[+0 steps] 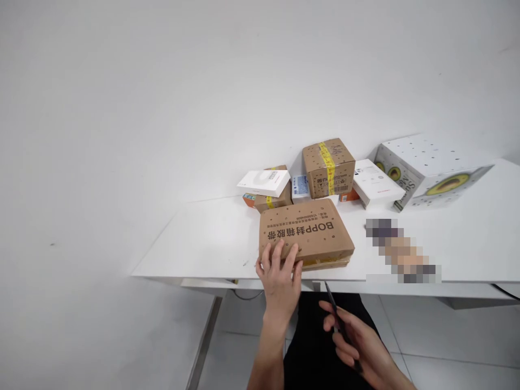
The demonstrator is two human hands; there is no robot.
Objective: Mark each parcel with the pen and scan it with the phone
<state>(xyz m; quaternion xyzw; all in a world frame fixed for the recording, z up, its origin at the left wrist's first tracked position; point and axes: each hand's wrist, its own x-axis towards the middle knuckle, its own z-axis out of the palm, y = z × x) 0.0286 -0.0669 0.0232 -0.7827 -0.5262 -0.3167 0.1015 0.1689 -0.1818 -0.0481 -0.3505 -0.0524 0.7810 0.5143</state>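
Note:
A brown cardboard box (304, 230) lies near the front edge of the white table, with printed lettering upside down on its top. Yellow tape shows along its front side. My left hand (280, 273) grips the box's front left edge, its fingers spread over the top and its thumb against the front. Below the table edge, over my lap, my right hand (353, 336) is closed around a slim black pen-like tool (331, 298). That tool's thin tip points up toward the box without touching it; its exact kind is unclear.
Behind the box, a taped carton (329, 168), a flat white box (266, 182), another white box (376, 184) and smaller packages stand by the wall. A large avocado-print box (434, 170) is at right. A pixelated patch (400, 249) hides something on the table (203, 244).

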